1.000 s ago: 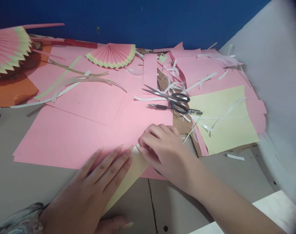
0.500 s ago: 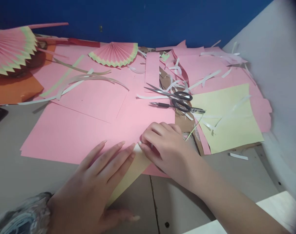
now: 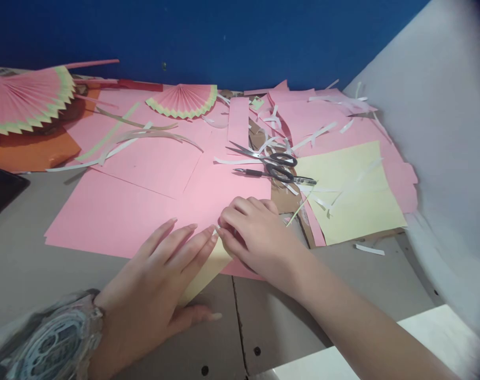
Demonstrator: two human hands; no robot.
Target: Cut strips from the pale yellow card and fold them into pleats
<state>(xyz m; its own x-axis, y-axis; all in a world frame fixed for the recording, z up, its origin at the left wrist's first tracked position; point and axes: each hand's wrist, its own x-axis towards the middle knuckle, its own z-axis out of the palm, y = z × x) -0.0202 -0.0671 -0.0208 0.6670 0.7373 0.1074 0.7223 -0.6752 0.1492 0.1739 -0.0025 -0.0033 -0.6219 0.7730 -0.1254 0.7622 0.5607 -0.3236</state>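
A pale yellow paper sheet (image 3: 202,274) lies slanted beneath my hands, mostly hidden by them, over the front of the pink sheets (image 3: 145,211). My left hand (image 3: 156,279) rests on it with fingers stretched out and thumb apart, fingertips pressing the paper. A watch (image 3: 56,343) is on that wrist. The fingers of my right hand (image 3: 259,240) are curled and pinched at the yellow sheet's far corner, beside the left fingertips. Beyond the hands lie black-handled scissors (image 3: 269,157), partly opened, crossing over a black pen (image 3: 250,172).
Pleated pink fans with yellow-green edges (image 3: 180,100) sit at the back. White paper strips (image 3: 271,142) scatter over brown cardboard (image 3: 285,198). At right lies a light yellow sheet (image 3: 354,211). A blue wall (image 3: 224,42) rises behind; a dark object (image 3: 2,192) sits at left.
The view has shifted slightly, so everything on the table appears a little moved. Both hands keep nearly the same pose on the yellow paper, with the left fingertips still beside the right hand.
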